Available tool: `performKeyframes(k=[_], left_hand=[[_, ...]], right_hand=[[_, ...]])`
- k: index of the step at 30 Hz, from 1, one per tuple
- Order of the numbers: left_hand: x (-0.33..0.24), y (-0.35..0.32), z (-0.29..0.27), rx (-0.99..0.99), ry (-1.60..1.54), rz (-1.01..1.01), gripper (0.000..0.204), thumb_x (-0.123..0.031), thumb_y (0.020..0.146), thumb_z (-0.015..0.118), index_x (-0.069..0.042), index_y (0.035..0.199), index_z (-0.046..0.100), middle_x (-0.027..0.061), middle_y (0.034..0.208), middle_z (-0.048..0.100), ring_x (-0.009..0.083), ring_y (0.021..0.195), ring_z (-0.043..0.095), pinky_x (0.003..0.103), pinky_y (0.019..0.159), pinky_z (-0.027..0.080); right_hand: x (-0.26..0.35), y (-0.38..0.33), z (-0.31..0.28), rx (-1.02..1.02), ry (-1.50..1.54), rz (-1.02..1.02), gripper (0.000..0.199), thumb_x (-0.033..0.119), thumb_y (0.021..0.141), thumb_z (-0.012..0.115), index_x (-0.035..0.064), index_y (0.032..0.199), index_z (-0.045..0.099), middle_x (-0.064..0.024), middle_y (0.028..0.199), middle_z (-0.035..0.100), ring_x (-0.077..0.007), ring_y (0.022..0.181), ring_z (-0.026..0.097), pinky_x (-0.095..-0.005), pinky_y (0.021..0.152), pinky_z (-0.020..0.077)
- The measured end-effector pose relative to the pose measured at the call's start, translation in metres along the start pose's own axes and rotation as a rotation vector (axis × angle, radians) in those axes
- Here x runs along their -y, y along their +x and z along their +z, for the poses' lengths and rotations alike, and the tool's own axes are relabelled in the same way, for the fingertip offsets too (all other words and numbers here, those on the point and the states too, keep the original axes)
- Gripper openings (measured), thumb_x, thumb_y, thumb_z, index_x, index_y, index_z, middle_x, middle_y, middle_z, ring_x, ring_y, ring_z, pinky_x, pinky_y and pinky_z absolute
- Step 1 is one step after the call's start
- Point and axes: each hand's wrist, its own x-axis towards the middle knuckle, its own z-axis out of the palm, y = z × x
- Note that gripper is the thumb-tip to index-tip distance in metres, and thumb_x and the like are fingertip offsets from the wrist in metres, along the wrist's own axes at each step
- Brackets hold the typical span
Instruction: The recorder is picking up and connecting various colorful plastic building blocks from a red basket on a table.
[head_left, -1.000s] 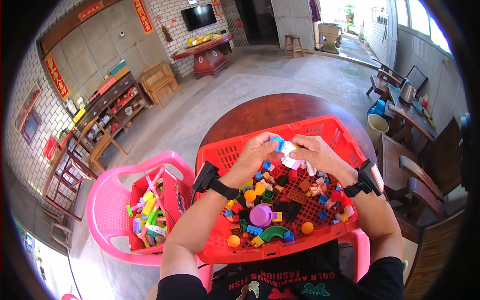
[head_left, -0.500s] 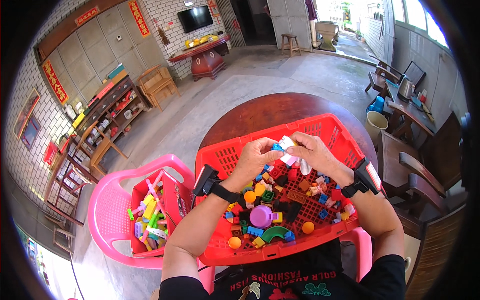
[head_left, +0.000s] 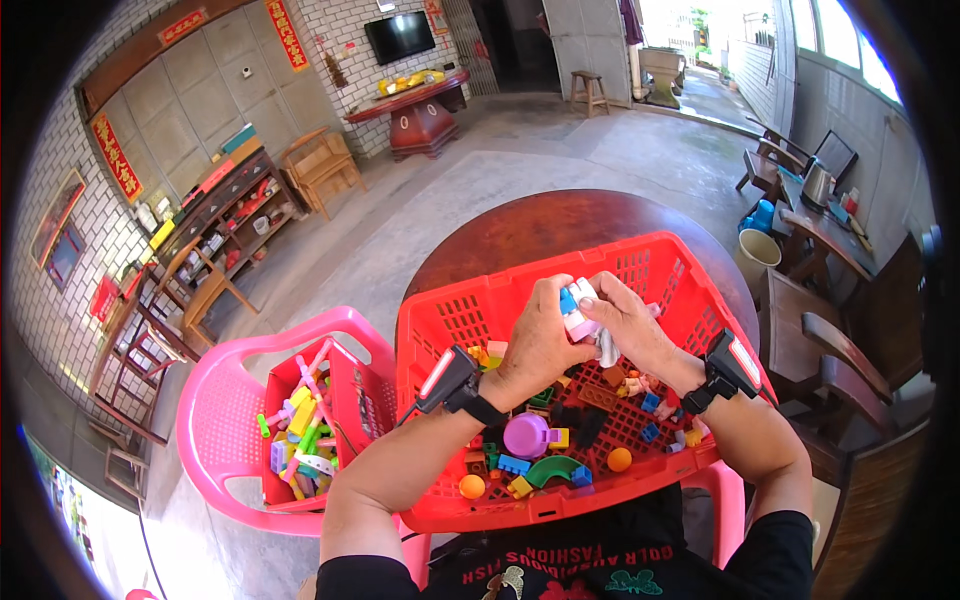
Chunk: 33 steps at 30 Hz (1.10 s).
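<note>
My left hand [head_left: 545,330] and my right hand [head_left: 636,318] meet above the far part of a red plastic basket [head_left: 480,292]. Between them they grip a small cluster of toy building blocks [head_left: 578,318], blue, white and pale pink. Fingers of both hands are closed round it and hide part of it. Below the right hand's fingers hangs a whitish-grey piece [head_left: 607,350] that I cannot make out. Under my hands lie several loose blocks, a purple cup [head_left: 526,436], a green curved piece [head_left: 553,470] and orange balls [head_left: 619,459].
The basket rests on a round brown table [head_left: 500,225]. At its left, a pink plastic chair [head_left: 225,400] bears a red box [head_left: 365,400] of colourful toy pieces. Wooden chairs [head_left: 800,320] and a pale bucket [head_left: 757,252] stand to the right.
My left hand has turned and closed further over the blocks, its wrist tilting. The blue piece now sits against the white and pink blocks. The view has shifted slightly.
</note>
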Motion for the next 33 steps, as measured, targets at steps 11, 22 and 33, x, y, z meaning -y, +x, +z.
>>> performKeyframes(k=[11, 22, 33], left_hand=[[-0.008, 0.009, -0.029, 0.142, 0.193, 0.043, 0.073, -0.026, 0.058, 0.080, -0.005, 0.117, 0.042, 0.0163, 0.105, 0.056, 0.0351, 0.097, 0.054, 0.043, 0.081, 0.044], [0.008, 0.015, -0.036, 0.116, 0.289, 0.411, 0.057, -0.019, 0.057, 0.077, -0.006, 0.105, 0.048, 0.0135, 0.095, 0.059, 0.0306, 0.088, 0.058, 0.045, 0.092, 0.037], [0.012, 0.011, -0.031, 0.170, 0.299, 0.418, 0.064, -0.020, 0.061, 0.076, -0.003, 0.114, 0.044, 0.0146, 0.098, 0.060, 0.0301, 0.094, 0.058, 0.044, 0.095, 0.034]], right_hand=[[0.005, 0.001, -0.001, -0.041, -0.048, -0.066, 0.027, 0.027, 0.087, 0.055, 0.0001, 0.089, 0.052, -0.0050, 0.076, 0.054, -0.0108, 0.071, 0.050, -0.0261, 0.063, 0.0404], [0.004, 0.004, -0.010, 0.148, 0.083, 0.082, 0.023, 0.024, 0.086, 0.058, 0.0017, 0.084, 0.059, 0.0026, 0.071, 0.053, -0.0031, 0.066, 0.047, -0.0217, 0.055, 0.0372], [0.002, 0.003, -0.013, 0.167, -0.041, 0.088, 0.023, 0.023, 0.084, 0.058, -0.0003, 0.081, 0.058, 0.0014, 0.069, 0.051, -0.0049, 0.066, 0.046, -0.0233, 0.055, 0.0372]])
